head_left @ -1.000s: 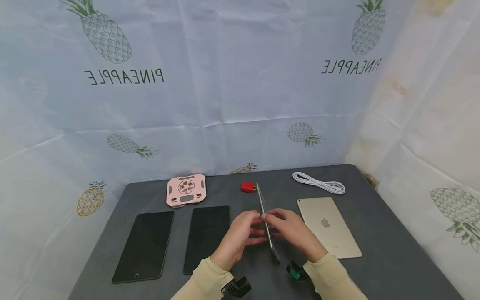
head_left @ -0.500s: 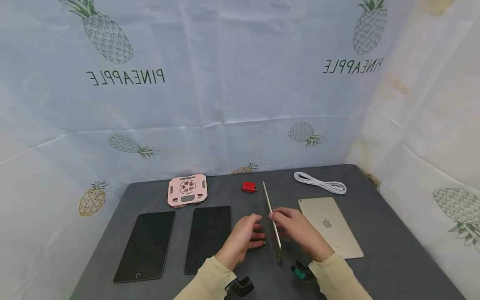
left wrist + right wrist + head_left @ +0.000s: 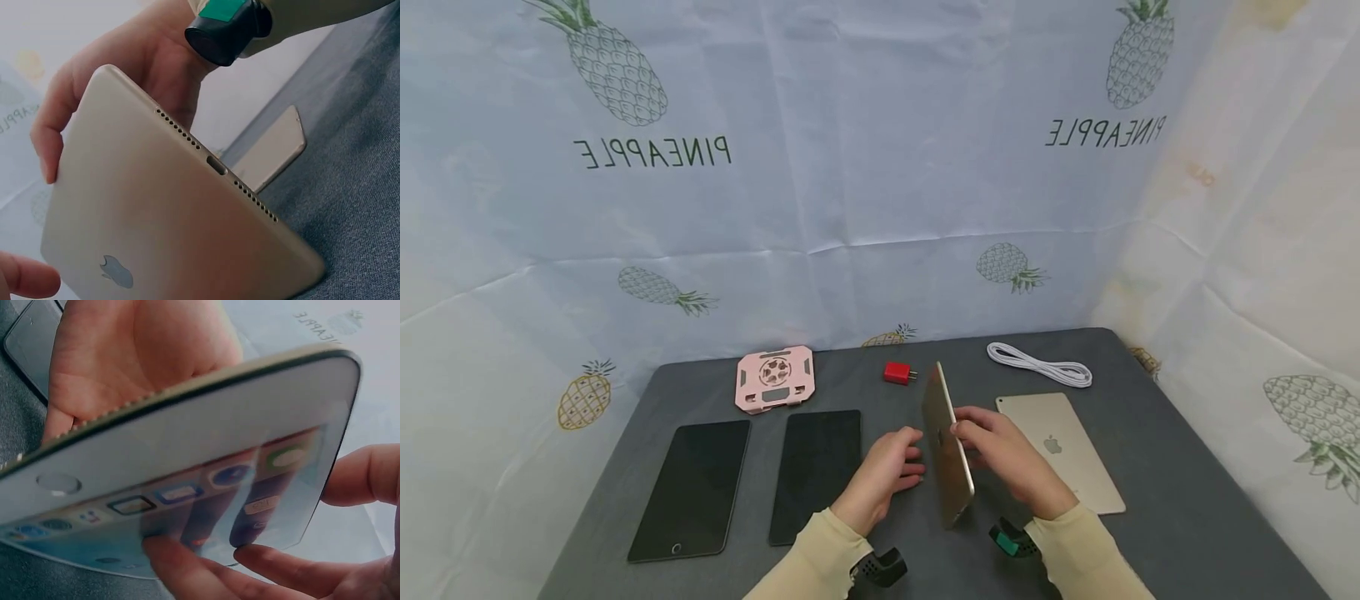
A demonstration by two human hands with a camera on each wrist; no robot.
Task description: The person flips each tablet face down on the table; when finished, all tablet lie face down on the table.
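Observation:
A gold tablet (image 3: 946, 450) stands on its long edge on the table, leaning. My right hand (image 3: 1003, 450) grips its upper edge, thumb on the back and fingers against the screen side. Facing left is its back, with an apple logo (image 3: 117, 271). In the right wrist view, its white-framed front (image 3: 219, 425) shows rows of app icons. My left hand (image 3: 883, 475) hovers left of the tablet, fingers loosely bent, holding nothing. One left fingertip (image 3: 34, 278) appears near the back in the left wrist view.
Two black-screened tablets, one at far left (image 3: 691, 492) and one nearer (image 3: 816, 475), lie flat. Another gold tablet (image 3: 1063, 450) lies back-up at right. Behind are a pink plate with cut-outs (image 3: 760, 375), a red charger plug (image 3: 897, 372) and a coiled white cable (image 3: 1037, 365).
My left hand has let go of the tablet and sits apart from it. The right hand has shifted slightly right with the tablet, turning its back more into view.

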